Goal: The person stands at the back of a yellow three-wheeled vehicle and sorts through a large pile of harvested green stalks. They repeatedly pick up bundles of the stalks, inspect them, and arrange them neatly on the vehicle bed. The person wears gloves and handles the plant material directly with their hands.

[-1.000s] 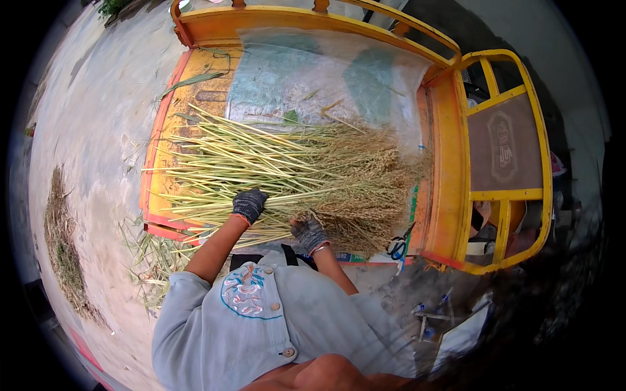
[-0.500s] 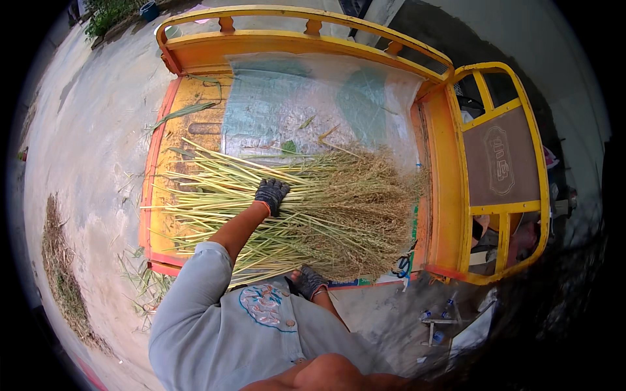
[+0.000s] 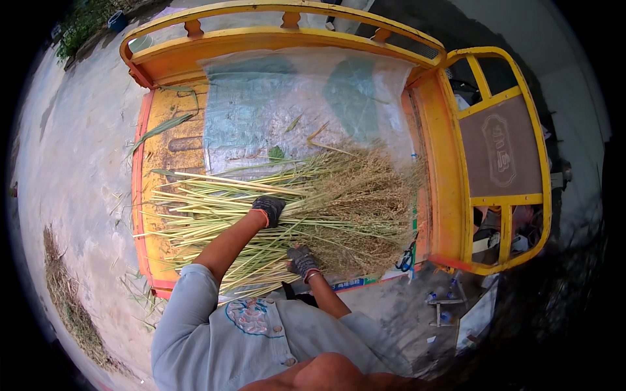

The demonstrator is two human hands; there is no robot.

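A thick layer of broomcorn stalks, pale green to yellow, lies across the cargo bed, their feathery brown seed heads toward the right. My left hand, in a dark knit glove, reaches in from below and is closed around stalks in the middle of the layer, its fingertips hidden among them. Closer to me, my right hand wears a similar glove with bare fingertips. It rests on the near edge of the stalks, fingers apart, just below the seed heads.
The yellow cargo bed has a railing along its far side and a framed panel at the right. A translucent sheet covers its far part. Dry stalks lie on the concrete at left; a small stand is at lower right.
My left hand has gone from spread fingers on the stalks to a closed grip. My right hand has come up from the near edge onto the stalks. The whole view has shifted slightly.
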